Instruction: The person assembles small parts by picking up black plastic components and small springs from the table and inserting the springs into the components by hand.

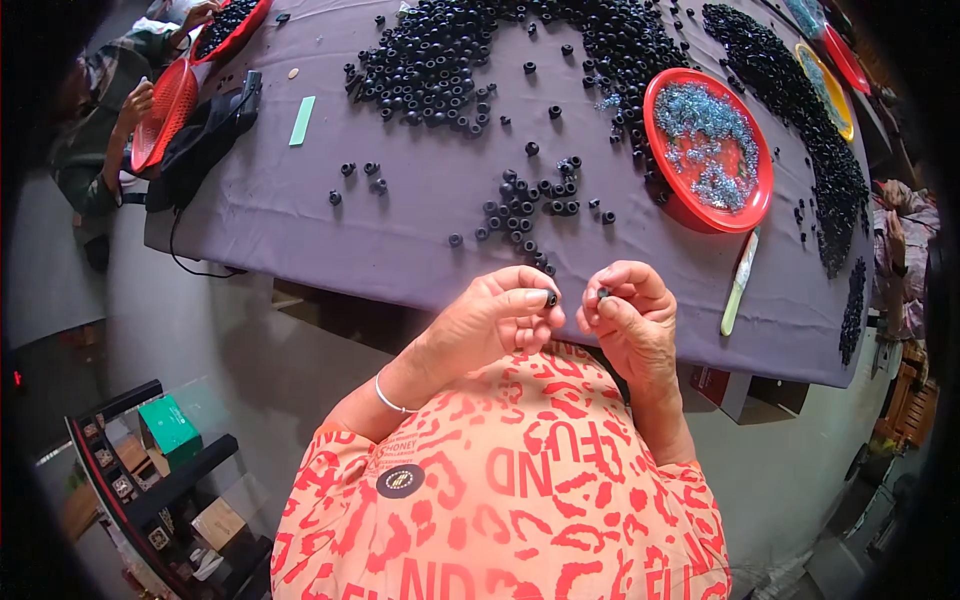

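Observation:
Both hands are up at the table's near edge, a short gap between them. My left hand (500, 312) pinches a small round black cap (551, 299) with a hollow end between thumb and fingertips. In my right hand (640, 318), thumb and forefinger close on a smaller dark piece (603, 293), too small to tell its kind. Just beyond my hands lies a loose cluster of the same black caps (517, 208). A far larger heap of them (430, 75) spreads at the back of the table.
On the right, a red bowl (765, 165) holds clear bluish small pieces, and a green-handled knife (738, 290) lies beside it. Small black parts (825, 160) form a long pile farther right. Left, another person's hand (137, 103) is at a red basket (165, 115); a green strip (301, 121) lies nearby.

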Tool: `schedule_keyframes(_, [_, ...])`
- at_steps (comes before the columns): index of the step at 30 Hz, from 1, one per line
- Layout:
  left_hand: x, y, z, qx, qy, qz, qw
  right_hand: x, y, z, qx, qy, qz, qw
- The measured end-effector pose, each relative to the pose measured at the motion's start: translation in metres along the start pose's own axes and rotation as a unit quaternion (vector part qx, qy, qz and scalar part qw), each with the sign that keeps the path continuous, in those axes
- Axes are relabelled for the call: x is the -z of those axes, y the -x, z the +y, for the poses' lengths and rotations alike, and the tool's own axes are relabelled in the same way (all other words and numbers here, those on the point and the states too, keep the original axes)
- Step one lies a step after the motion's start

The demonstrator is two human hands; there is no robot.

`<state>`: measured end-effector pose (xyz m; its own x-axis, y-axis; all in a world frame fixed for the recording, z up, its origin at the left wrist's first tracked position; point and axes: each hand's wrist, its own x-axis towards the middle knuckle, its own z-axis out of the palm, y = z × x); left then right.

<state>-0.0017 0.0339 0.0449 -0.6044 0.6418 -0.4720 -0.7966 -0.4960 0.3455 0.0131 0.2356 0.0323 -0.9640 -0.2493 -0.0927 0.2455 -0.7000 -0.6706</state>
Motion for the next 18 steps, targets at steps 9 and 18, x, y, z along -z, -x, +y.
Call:
schedule_keyframes(9, [0.002,-0.003,-0.005,-0.024,0.028,-0.021,0.999,-0.006,0.007,0.002,0.076,0.185,0.062,0.978])
schedule_keyframes(18, [0.003,-0.005,-0.008,-0.025,0.043,-0.039,0.998,-0.016,0.009,-0.004,0.064,0.219,0.062,0.972])
